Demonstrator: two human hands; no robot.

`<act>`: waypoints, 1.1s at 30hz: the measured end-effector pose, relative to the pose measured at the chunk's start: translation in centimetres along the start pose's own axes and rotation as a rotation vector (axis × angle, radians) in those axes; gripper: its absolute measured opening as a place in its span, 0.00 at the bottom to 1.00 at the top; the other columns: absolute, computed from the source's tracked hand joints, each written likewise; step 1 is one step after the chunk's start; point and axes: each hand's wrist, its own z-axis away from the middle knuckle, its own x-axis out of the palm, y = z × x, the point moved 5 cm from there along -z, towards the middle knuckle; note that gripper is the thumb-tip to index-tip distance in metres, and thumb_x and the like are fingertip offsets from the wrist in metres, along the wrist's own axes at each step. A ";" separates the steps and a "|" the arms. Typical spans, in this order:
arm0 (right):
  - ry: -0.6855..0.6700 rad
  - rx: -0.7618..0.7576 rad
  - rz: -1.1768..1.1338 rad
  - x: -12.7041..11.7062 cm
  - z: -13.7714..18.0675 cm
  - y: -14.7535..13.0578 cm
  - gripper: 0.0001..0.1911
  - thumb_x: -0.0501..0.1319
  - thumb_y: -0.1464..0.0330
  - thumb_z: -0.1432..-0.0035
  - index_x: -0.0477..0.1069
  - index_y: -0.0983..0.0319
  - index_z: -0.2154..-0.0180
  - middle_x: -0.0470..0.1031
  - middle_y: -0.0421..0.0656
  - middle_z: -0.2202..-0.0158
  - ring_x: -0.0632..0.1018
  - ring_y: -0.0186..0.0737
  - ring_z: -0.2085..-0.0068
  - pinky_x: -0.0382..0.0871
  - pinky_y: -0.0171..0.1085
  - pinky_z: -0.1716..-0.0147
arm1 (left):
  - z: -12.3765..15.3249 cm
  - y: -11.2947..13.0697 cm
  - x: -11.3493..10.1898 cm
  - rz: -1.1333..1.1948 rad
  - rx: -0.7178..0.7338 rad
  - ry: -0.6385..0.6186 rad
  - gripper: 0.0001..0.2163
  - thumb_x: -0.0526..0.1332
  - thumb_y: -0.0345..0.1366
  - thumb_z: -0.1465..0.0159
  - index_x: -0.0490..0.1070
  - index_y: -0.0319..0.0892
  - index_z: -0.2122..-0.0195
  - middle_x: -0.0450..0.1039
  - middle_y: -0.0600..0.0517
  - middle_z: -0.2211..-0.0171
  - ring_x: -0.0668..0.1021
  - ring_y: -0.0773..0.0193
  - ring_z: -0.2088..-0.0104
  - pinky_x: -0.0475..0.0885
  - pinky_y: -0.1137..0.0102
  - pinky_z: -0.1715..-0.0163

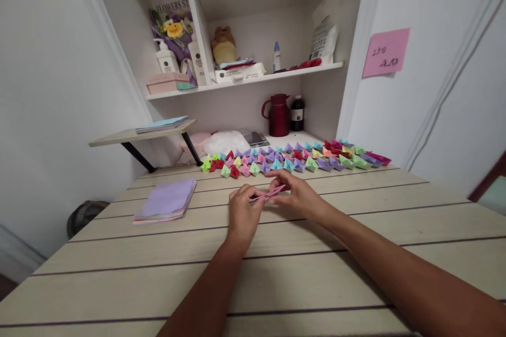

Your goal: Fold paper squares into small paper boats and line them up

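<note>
A pink folded paper piece (269, 194) is pinched between both my hands just above the pale wooden table (276, 274). My left hand (243, 213) is closed on its left end, fingers curled. My right hand (296, 195) grips the right end with thumb and fingertips. Behind them lie rows of several small folded paper boats (292, 160) in many colours. To the left sits a stack of coloured paper sheets (166, 201), purple on top.
A dark red jug (279, 115) and a dark bottle (297, 113) stand at the back under a shelf (245, 81) holding a plush toy, bottles and boxes. A small side stand (138, 137) carries papers. A pink note (386, 52) sticks on the right wall.
</note>
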 end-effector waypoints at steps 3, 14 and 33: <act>0.016 0.048 0.000 0.0 0.1 -0.1 0.11 0.68 0.65 0.55 0.73 0.62 0.68 0.75 0.40 0.71 0.76 0.40 0.66 0.68 0.38 0.63 | 0.0 -0.1 0.0 0.014 0.002 0.006 0.05 0.63 0.28 0.45 0.71 0.42 0.77 0.72 0.54 0.74 0.73 0.64 0.69 0.64 0.71 0.66; 0.075 0.221 -0.166 -0.3 0.1 0.6 0.12 0.70 0.63 0.59 0.73 0.64 0.75 0.74 0.39 0.77 0.71 0.34 0.74 0.63 0.34 0.72 | 0.1 -1.5 0.6 0.430 -0.301 -0.041 0.04 0.66 0.33 0.49 0.74 0.41 0.77 0.72 0.54 0.76 0.72 0.65 0.71 0.64 0.72 0.69; 0.000 0.437 -0.384 0.5 0.5 2.2 0.09 0.65 0.66 0.47 0.71 0.64 0.74 0.79 0.47 0.75 0.79 0.38 0.76 0.76 0.36 0.72 | 0.3 -3.4 2.5 0.666 -0.413 -0.130 0.17 0.59 0.48 0.41 0.74 0.36 0.70 0.75 0.48 0.74 0.74 0.66 0.77 0.67 0.72 0.73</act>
